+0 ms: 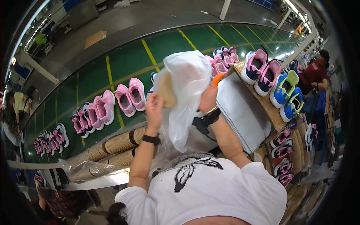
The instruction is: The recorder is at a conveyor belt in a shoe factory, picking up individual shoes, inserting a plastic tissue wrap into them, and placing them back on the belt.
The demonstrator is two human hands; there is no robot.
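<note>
In front of my chest, my left hand (153, 110) pinches a tan, curved paper-like insert (167, 92), somewhat blurred. My right hand (209, 99), with an orange cover on its thumb, grips a thin white tissue sheet (189, 82) from its right side. The sheet hangs crumpled between my hands, its lower end reaching down toward my waist. A faint pink tint shows through its upper part; what lies behind it is hidden. Just left of my left hand, a pair of pink shoes (129, 98) stands on the green conveyor belt (138, 56) with yellow stripes.
More pink and navy shoes (92, 112) line the belt. Nested tan inserts (119, 142) lie in clear plastic at the near edge. To my right are stacked white sheets (240, 108) and a cardboard box (270, 108) topped with shoes (287, 88). Another person (317, 73) stands far right.
</note>
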